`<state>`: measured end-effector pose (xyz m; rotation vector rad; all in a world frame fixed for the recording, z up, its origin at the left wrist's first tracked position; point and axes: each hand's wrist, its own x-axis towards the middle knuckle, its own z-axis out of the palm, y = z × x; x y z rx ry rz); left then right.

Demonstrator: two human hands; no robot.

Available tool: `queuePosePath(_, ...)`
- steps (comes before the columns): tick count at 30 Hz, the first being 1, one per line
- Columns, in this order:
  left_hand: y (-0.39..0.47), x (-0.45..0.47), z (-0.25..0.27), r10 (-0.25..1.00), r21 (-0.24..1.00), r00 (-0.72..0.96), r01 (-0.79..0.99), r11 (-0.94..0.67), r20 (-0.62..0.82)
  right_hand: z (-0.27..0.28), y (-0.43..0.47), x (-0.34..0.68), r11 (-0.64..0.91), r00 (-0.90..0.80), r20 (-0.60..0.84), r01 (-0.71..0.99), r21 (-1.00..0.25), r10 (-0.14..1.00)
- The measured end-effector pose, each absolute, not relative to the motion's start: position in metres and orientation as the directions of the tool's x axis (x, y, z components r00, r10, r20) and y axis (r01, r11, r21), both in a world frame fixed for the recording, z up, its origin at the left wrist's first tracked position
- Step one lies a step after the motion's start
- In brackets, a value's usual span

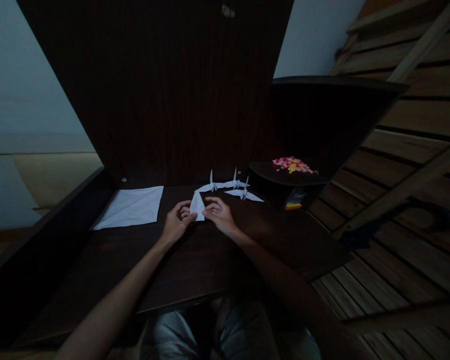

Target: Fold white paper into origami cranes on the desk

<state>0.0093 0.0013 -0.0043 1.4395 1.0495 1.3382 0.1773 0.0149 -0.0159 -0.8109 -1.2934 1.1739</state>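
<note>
A white piece of folded paper (197, 206), pointed at the top and flat along the bottom, stands between my two hands just above the dark desk. My left hand (178, 218) grips its lower left side, thumb on the front face. On the other side, my right hand (220, 216) pinches the lower right edge with the thumb while its fingers curl behind. Just beyond lie several white paper cranes; one crane (243, 193) rests at the right with its wings spread, another crane (235, 184) sits behind it, and a third crane (212, 186) is farther left.
A creased white sheet of paper (130, 207) lies at the left of the desk (194, 270). On a low corner shelf (264, 172) at the right is a pile of small pink and yellow pieces (293, 164). Beneath it stands a small box with a yellow base (294, 205). A dark panel (164, 100) rises behind.
</note>
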Motion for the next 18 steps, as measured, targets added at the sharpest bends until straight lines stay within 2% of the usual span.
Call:
queuePosePath(8, -0.0005, 0.0086, -0.0032, 0.978, 0.990, 0.150, -0.007, -0.142, 0.142, -0.0157, 0.0149, 0.1749, 0.219, -0.131, 0.242, -0.171, -0.961, 0.961)
queuePosePath(15, -0.0041, 0.0114, -0.0001, 0.974, 0.992, 0.189, 0.000, -0.128, 0.126, -0.0171, 0.0134, 0.1728, 0.197, -0.113, 0.218, -0.173, -0.965, 0.969)
queuePosePath(18, -0.0057, 0.0109, 0.0024, 0.974, 0.997, 0.215, 0.009, -0.081, 0.077, -0.0152, 0.0120, 0.1723, 0.204, -0.106, 0.223, -0.167, -0.965, 0.969)
